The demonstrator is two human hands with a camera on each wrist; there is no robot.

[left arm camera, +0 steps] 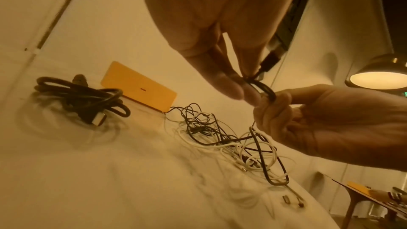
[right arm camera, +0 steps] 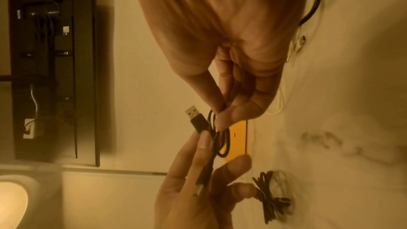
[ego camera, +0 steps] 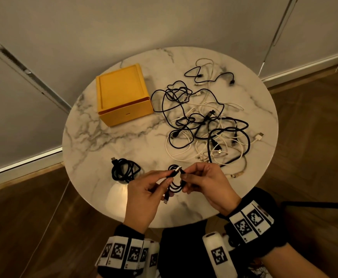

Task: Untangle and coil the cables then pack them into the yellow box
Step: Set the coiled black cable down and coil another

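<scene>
Small black cable, wound into a few tight loops, held in the air above the near edge of the round marble table. Both hands on it. Left hand: thumb and forefinger pinch one side of the coil; remaining fingers loosely spread below it. Right hand: thumb and forefinger pinch the opposite side, other fingers curled behind. In the right wrist view one USB plug sticks out free beside the pinch; a second connector hangs down across the left palm. In the left wrist view the two hands' fingertips nearly meet at the loop.

Finished coil of thicker black cable lies flat on the table, just left of the left hand, apart from it.

Tangled pile of black and white cables covers the right half of the table, beyond the right hand. Smaller separate cluster of black and white cables at the far right edge.

Yellow box sits on the far left part of the table, lid on; one black loop of the pile reaches its right-hand corner.

Wooden floor around the table; pale wall panels behind.
</scene>
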